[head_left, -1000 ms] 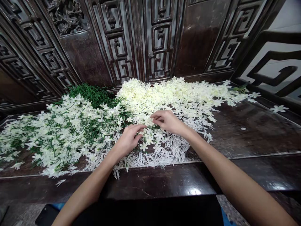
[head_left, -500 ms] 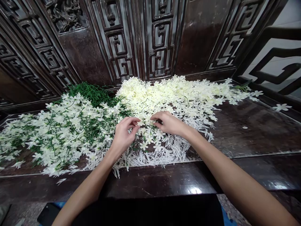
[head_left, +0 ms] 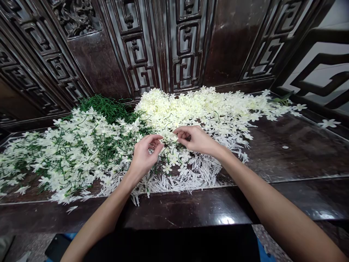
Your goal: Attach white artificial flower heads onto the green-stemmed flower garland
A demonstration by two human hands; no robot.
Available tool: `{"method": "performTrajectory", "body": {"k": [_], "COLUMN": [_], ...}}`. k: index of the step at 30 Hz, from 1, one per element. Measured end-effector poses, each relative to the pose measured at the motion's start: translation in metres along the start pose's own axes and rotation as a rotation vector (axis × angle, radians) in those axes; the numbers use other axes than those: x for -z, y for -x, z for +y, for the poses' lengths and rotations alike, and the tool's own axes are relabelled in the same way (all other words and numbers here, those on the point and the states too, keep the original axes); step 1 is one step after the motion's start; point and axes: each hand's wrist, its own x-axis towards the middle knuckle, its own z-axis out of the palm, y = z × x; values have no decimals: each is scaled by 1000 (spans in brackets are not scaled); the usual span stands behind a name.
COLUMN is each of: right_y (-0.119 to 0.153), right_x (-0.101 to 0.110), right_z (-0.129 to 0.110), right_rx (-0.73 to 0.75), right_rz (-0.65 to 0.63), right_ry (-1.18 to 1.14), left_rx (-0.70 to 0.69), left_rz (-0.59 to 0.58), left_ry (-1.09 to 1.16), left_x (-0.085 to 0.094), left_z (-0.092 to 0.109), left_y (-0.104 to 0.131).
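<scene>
My left hand (head_left: 147, 151) is closed in a pinch over the middle of the heap, its fingertips on a small artificial flower piece. Facing it, my right hand (head_left: 196, 139) also pinches, thumb and fingers around part of a small artificial flower; exactly which part is too small to tell. Pale, cream-white blossoms (head_left: 174, 109) spread behind and to the right of both hands. To the left lie white flowers on green stems (head_left: 79, 149). Thin white stamen-like sticks (head_left: 177, 182) are scattered below my hands.
A tangle of bare green stems (head_left: 105, 109) sits at the back left. Everything lies on a dark wooden bench (head_left: 286, 160) with a carved back panel (head_left: 188, 40). One loose white flower (head_left: 329, 123) is at the far right. A dark flat object (head_left: 57, 245) shows at lower left.
My right hand has risen slightly and tilted, with its fingers curled a little more. My left hand stays almost in place; the heaps look the same.
</scene>
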Motion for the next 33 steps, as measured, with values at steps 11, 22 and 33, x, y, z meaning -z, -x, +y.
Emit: {"method": "performTrajectory", "body": {"k": [11,22,33], "right_y": [3,6,7], "right_x": [0,-1,1], "right_z": [-13,-28,-29], "right_rx": [87,110,118], "right_rz": [195,79,-19], "right_ry": [35,-269,-431], "left_rx": [-147,-89,-46], "left_rz": [-70,-18,58], "left_ry": [-38,72,164], "left_x": [-2,-3,-2], "left_z": [1,5,8], "left_y": [2,1,4]}}
